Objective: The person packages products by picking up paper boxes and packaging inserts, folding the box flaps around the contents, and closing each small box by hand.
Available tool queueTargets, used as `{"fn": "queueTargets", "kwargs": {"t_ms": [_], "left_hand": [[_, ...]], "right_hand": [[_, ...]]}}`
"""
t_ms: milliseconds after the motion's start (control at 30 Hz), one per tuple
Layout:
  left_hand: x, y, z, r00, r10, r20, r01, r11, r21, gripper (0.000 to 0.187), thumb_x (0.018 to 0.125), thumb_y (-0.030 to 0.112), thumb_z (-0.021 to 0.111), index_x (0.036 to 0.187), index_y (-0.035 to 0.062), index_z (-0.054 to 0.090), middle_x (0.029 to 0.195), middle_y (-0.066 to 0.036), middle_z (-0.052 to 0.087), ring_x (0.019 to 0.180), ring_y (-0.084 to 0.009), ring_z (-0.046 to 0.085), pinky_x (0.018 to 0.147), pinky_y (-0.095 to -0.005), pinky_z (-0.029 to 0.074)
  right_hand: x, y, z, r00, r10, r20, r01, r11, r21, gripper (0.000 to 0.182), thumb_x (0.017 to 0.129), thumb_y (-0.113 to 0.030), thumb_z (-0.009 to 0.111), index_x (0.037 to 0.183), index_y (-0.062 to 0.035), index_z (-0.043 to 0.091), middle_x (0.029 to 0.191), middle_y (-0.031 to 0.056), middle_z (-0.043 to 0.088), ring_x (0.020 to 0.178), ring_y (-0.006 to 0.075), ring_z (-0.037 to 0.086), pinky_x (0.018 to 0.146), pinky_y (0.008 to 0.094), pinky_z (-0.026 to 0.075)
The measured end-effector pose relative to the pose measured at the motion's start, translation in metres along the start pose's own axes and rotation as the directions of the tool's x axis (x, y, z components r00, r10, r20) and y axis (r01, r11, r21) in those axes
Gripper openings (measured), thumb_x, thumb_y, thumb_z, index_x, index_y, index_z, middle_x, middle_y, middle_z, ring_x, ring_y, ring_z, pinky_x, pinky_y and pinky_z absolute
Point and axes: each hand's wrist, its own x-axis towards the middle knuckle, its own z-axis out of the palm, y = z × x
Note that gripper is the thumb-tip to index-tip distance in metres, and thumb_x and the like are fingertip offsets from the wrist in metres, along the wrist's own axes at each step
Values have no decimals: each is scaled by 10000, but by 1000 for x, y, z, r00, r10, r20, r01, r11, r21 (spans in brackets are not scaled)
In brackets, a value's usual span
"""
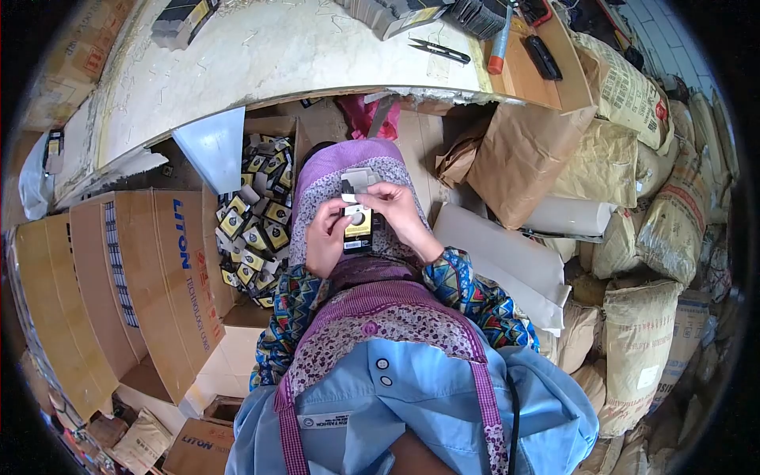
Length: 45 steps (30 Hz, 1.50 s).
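Note:
Over my lap, my left hand (326, 235) and my right hand (394, 207) hold a small black and yellow box (358, 232) between them. White flaps stand up at the box's top end, by my fingertips. The fingers of both hands are closed on it, the left at its side and the right at its upper part. Beside my lap on the left, a carton (229, 285) holds many similar small boxes (255, 226) in a loose heap.
A worktable (317, 59) spans the front, with black snips (440, 51), an orange-tipped tool (498, 51) and stacks of flat card (388, 14). An open LITON carton (170, 269) stands left. Brown paper (518, 162), a white roll (499, 261) and sacks (640, 340) fill the right.

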Motion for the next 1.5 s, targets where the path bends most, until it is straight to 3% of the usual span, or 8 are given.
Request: {"fn": "queueTargets", "kwargs": {"t_ms": [333, 400, 533, 733, 800, 867, 1400, 1500], "left_hand": [[0, 0, -34, 980, 70, -186, -9, 952, 307, 287, 835, 6, 560, 1118, -2, 506, 1001, -165, 611, 922, -223, 618, 763, -297, 494], [6, -11, -65, 866, 223, -448, 23, 876, 481, 337, 825, 23, 577, 1154, -1, 505, 998, -192, 615, 961, -303, 609, 806, -358, 488], [5, 15, -53, 730, 585, -353, -85, 590, 803, 394, 824, 35, 580, 1206, 10, 485, 1027, -196, 605, 988, -352, 584, 833, -396, 473], [9, 1, 10, 909, 412, 71, -327, 594, 735, 521, 785, 139, 655, 1242, 14, 437, 995, -241, 594, 933, -392, 580, 783, -414, 482], [10, 3, 15, 929, 369, 21, -281, 669, 687, 507, 781, 152, 661, 1220, 8, 450, 964, -247, 599, 894, -405, 588, 759, -417, 487], [9, 3, 13, 993, 36, -115, 37, 816, 576, 450, 815, 137, 635, 1195, -26, 459, 1005, -247, 596, 950, -334, 606, 797, -353, 469], [7, 3, 0, 1000, 7, -23, -7, 1000, -1, 240, 853, -57, 503, 1087, -19, 468, 986, -125, 593, 924, -149, 591, 789, -249, 463], [3, 5, 2, 1000, -11, -2, 11, 1000, -29, 230, 847, -56, 515, 1070, -21, 471, 986, -128, 594, 926, -150, 594, 780, -239, 467]], "right_hand": [[10, 0, -6, 977, -74, 200, 181, 783, -595, 189, 757, -130, 695, 892, -8, 644, 862, 95, 630, 820, 172, 591, 751, 294, 428], [15, 15, -8, 786, -429, 445, 459, -75, -885, 149, 716, -101, 665, 839, -28, 621, 830, 124, 575, 880, 273, 549, 798, 352, 387], [27, 28, -11, 845, -328, 422, 375, -201, -905, 306, 599, -164, 731, 866, -62, 621, 968, 120, 511, 959, 265, 483, 799, 369, 325], [1, 0, 5, 871, -466, 154, 326, 314, -892, 219, 721, -99, 654, 931, -44, 625, 930, 67, 539, 939, 230, 499, 831, 332, 344], [-2, -2, 5, 976, -112, 184, 184, 879, -439, 197, 782, -114, 649, 947, -22, 590, 924, 64, 574, 904, 173, 536, 826, 293, 392], [-2, -1, 0, 954, -127, 270, 238, 871, -429, 179, 827, -108, 622, 967, -9, 570, 895, 63, 589, 848, 132, 540, 799, 266, 423], [7, 2, 0, 888, -410, 210, 460, 810, -364, 156, 820, -72, 641, 957, -2, 617, 856, 17, 574, 828, 86, 508, 743, 221, 406], [11, 3, 6, 995, -96, 25, 99, 973, -209, 140, 791, -97, 676, 879, 11, 663, 735, 13, 627, 721, 75, 566, 688, 220, 441]]}}
